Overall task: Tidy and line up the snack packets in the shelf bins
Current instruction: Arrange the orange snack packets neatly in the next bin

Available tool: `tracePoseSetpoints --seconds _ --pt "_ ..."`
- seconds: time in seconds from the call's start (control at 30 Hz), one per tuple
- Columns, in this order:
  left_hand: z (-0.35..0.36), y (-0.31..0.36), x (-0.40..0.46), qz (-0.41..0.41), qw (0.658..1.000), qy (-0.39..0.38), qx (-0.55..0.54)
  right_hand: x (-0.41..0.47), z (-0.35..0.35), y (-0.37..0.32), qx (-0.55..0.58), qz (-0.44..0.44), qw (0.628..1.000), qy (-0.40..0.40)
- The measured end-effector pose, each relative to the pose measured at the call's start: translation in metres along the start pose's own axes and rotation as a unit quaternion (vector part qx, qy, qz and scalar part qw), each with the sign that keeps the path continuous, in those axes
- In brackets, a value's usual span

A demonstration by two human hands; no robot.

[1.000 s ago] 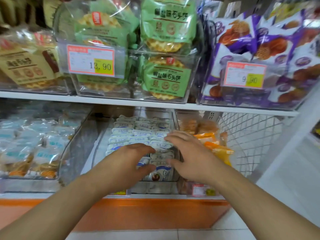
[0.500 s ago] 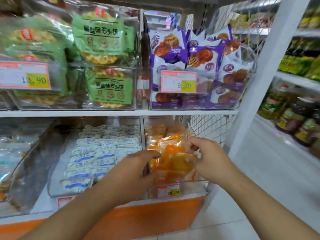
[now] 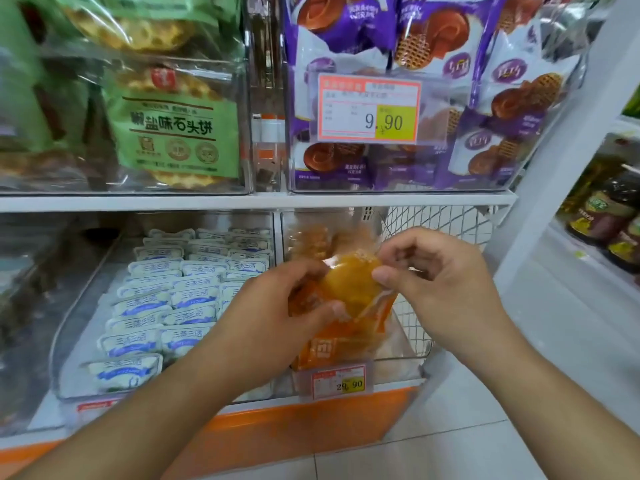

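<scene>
The orange snack packet you hold sits above the front half of the right-hand clear bin on the lower shelf, over the other orange packets stacked against the bin's front wall. It looks light and soft: a thin, glossy film around a round cake that would likely crush or crumble if you squeeze the middle. The film is probably slippery, so take it by the sealed edges or corners rather than the bulge.

Your left hand is curled around the packet's left side, thumb underneath at its lower edge and fingers over the top, closed on it loosely. Your right hand pinches the packet's right edge between thumb and forefinger, the other fingers bent in and not touching anything else that can be seen.

Just left, across the divider, the neighbouring bin holds white-and-blue packets in neat rows running back from its front edge. A price tag hangs on the front wall of your bin, and the upper shelf's edge runs just above both bins.
</scene>
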State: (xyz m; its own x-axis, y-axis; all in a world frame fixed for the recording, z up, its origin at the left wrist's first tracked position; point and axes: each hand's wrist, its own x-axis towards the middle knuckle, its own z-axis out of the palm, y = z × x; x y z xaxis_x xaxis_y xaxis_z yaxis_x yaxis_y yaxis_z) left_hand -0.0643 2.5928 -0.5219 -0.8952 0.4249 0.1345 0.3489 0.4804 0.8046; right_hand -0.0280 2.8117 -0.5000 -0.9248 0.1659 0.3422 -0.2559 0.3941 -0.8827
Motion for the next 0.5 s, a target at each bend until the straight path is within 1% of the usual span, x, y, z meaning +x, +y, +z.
tracePoseSetpoints --seconds 0.07,0.13,0.23,0.33,0.4,0.43,0.47,0.5 --pt "-0.003 -0.002 -0.004 -0.018 0.999 -0.004 -0.047 -0.003 0.006 -0.002 0.008 0.003 1.000 -0.004" --pt "-0.008 -0.003 -0.008 -0.031 0.996 0.004 -0.084 -0.005 0.009 -0.002 0.043 0.014 0.999 -0.002" --pt "-0.016 0.003 -0.019 -0.039 0.995 -0.003 -0.094 -0.012 0.014 -0.008 0.067 0.016 0.998 -0.003" --pt "-0.018 0.012 -0.030 -0.053 0.993 -0.041 -0.094 -0.023 0.020 -0.015 0.050 0.000 0.998 -0.049" --pt "-0.021 0.013 -0.035 -0.071 0.993 -0.018 -0.089 -0.030 0.019 -0.011 0.046 0.016 0.996 -0.074" --pt "-0.024 0.012 -0.037 -0.086 0.992 0.006 -0.090 -0.033 0.017 -0.005 0.014 0.026 0.997 -0.073" --pt "-0.027 0.009 -0.039 -0.105 0.989 0.030 -0.098 -0.036 0.015 0.002 -0.052 0.027 0.996 -0.066" --pt "-0.031 0.006 -0.040 -0.124 0.985 0.048 -0.109 -0.039 0.011 0.010 -0.140 0.025 0.988 -0.066"
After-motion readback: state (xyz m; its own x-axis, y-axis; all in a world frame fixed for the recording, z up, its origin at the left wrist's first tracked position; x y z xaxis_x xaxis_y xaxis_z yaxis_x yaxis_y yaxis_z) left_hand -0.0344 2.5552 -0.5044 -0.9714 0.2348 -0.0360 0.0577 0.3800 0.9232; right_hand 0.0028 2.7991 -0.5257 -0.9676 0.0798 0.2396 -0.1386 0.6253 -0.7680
